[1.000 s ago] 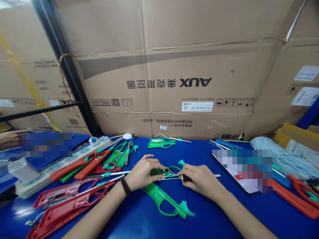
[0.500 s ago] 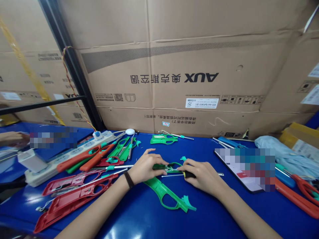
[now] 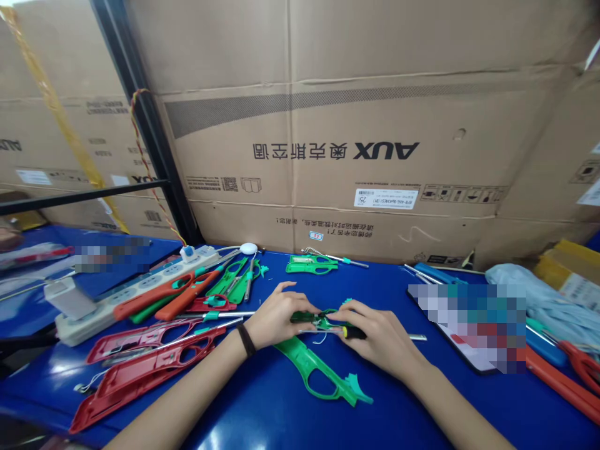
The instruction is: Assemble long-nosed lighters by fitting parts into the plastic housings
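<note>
Left hand: As I look in through the head camera from my remote seat, the left hand (image 3: 284, 314) is just beyond the loose green shell (image 3: 300, 356), thumb and fingers pinched on a green assembly (image 3: 302, 317).
Right hand: I see the right hand (image 3: 375, 331) beyond the loose green shell and to its right, fingers curled around a black-and-yellow handle (image 3: 355, 333); what its fingertips touch, I cannot tell.
Green assembly: It lies between the two hands, just beyond the loose green shell, partly covered by fingers, so I cannot make out its inner parts.
Thin shaft: A slim metal shaft (image 3: 312, 331) runs left from the yellow collar, on the far side of the loose green shell; whether its tip touches the assembly, I cannot tell.
White wire: I find a short curl of white wire (image 3: 321, 341) just beyond the loose green shell.
Teal piece: One teal piece (image 3: 359, 389) sits at the right end of the loose green shell.
Red shells: Left of the loose green shell, I see open red shells (image 3: 140, 378) side by side.
Orange handles: Farther off and left of the loose green shell, orange handles (image 3: 187, 298) lie against a white power strip (image 3: 162, 275).
Phone: Well to the right of the loose green shell, I see a phone (image 3: 450, 340), its screen mostly pixelated.
Table: Under the loose green shell is a glossy blue tabletop (image 3: 262, 406).
</note>
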{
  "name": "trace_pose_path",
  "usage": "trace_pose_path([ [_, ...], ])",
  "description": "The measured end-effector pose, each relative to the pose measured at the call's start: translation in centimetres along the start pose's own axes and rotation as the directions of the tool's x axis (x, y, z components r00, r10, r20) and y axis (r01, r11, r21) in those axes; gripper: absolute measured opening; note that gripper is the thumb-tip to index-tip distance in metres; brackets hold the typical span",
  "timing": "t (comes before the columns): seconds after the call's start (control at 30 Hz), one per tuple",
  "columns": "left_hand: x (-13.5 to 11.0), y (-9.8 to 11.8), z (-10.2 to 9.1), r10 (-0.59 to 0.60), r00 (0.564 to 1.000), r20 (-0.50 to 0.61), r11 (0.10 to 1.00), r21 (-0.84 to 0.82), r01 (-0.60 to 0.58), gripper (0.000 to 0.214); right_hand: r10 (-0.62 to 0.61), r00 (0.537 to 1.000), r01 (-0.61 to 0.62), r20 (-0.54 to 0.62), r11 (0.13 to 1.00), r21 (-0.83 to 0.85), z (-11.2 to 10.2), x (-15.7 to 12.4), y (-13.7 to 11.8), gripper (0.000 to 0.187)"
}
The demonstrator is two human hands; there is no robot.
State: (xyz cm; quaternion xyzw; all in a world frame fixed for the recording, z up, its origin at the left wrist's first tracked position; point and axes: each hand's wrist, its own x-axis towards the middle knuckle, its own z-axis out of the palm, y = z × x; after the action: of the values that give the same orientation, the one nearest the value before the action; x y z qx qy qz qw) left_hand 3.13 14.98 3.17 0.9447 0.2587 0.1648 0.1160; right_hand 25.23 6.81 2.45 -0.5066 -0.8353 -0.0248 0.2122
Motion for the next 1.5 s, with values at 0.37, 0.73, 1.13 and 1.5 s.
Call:
trace_pose_path([
  [0.37,-0.1,-0.2,0.2,0.009,1.000,-0.005,1.000,-0.007,-0.010,0.025,0.118,0.985,-0.136,0.126,0.980,0.148,0.8,2.2,-0.8,0.009],
  [0.73,0.0,-0.8,0.2,0.041,0.999,0.003,0.999,-0.036,-0.040,0.028,0.079,0.981,-0.115,0.176,0.971,0.209,0.8,2.6,-0.2,0.006],
  [1.13,0.0,-0.7,0.0,0.021,1.000,0.008,0.998,-0.065,-0.020,0.026,0.085,0.985,-0.119,0.150,0.965,0.233,0.9,2.7,0.4,0.009],
  [1.5,0.1,-0.5,0.0,0.007,1.000,0.009,0.997,-0.070,-0.006,0.024,0.064,0.983,-0.099,0.171,0.974,0.205,0.5,2.9,0.3,0.009],
])
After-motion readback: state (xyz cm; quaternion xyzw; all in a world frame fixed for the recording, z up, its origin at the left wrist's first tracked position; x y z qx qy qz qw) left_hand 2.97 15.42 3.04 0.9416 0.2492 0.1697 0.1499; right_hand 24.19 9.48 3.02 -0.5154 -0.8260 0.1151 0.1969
